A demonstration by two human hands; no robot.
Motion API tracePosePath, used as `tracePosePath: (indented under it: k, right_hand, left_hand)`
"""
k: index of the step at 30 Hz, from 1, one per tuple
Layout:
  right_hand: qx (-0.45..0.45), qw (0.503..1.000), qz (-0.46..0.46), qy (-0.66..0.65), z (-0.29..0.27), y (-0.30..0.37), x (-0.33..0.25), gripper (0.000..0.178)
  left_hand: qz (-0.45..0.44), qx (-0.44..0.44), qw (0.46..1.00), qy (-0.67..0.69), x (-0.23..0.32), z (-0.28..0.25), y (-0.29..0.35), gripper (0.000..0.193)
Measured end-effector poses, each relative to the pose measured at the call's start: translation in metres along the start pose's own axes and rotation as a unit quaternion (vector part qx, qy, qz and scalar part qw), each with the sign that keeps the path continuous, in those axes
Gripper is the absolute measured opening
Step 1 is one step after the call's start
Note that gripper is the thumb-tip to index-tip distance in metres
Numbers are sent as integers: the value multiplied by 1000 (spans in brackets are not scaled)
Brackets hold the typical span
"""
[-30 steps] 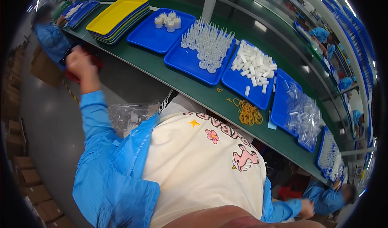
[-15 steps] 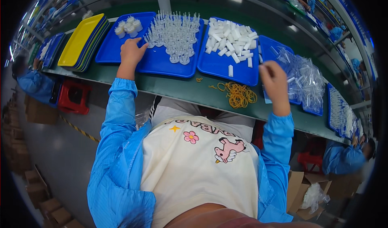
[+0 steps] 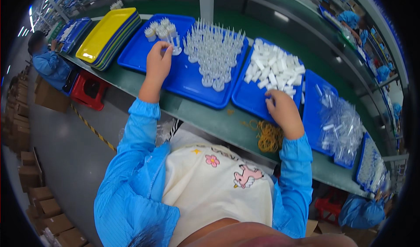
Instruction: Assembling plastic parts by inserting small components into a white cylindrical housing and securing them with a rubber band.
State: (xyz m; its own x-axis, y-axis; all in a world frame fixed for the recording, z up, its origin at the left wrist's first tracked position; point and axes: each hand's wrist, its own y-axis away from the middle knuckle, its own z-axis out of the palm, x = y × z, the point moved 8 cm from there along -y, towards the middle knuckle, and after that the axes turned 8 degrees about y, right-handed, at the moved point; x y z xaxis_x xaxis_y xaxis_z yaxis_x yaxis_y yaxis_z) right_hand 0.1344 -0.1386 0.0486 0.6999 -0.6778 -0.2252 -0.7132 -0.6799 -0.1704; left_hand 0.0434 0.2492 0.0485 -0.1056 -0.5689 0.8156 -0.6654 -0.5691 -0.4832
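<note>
Head view: the workplace at my two hands, parts listed from large to small. The green table slants across the scene. On its far left stands a stack of trays, yellow on top. To the right follow blue trays in a row: a cup tray with white cups, a spike tray with upright clear spiked pieces, a block tray with heaped white blocks, and a tube tray with clear tubes. My left hand, between the cups and the spiked pieces, appears to pinch a single clear piece at its fingertips. My right hand lies over the near right part of the block tray, fingers curled; whether they hold anything I cannot tell. Nearer me, a pile of amber loops lies just beside my right forearm. Likely faults, in my judgement: a fingertip pinch could let the single piece slip; a sideways brush of my left hand could topple its upright neighbours; my right cuff, sweeping low, could drag the loops; a careless push into the heap could send blocks over the rim.
</note>
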Motion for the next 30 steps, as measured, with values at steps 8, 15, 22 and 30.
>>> tracePosePath:
  k: [8, 15, 22, 30]
  right_hand:
    - [95, 866, 101, -480, -29, 5, 52, 22]
    - [178, 762, 99, -614, -19, 11, 78, 16]
    - [213, 748, 79, -623, -21, 15, 75, 13]
    - [230, 783, 64, -575, -32, 22, 65, 19]
  left_hand:
    - [-125, -171, 802, 558, 98, 81, 21, 10]
    - [-180, -324, 665, 648, 147, 168, 64, 16]
    - [-154, -369, 686, 608, 129, 182, 70, 35]
    - [-83, -326, 784, 522, 127, 178, 68, 48]
